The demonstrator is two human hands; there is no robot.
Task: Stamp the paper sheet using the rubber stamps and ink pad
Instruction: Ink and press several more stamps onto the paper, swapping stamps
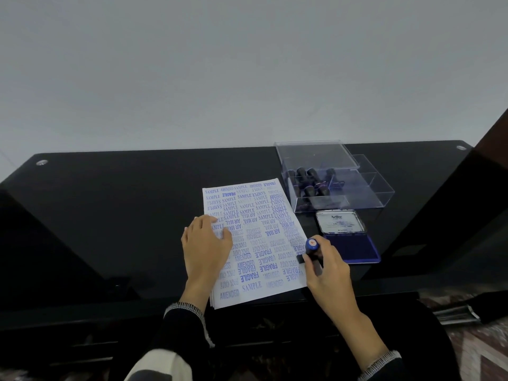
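Head view: paper sheet at table center nearly full of blue marks, few gaps left; left hand flat on it, right hand grips rubber stamp at sheet's 4 o'clock edge, ink pad open just beyond at 3 o'clock.

The white rectangular paper sheet is covered with blue stamped words, set against the glossy black counter. A blue round cap with an orange mark is seen on the dark-handled rubber stamp, and deep blue ink fills the open ink pad.
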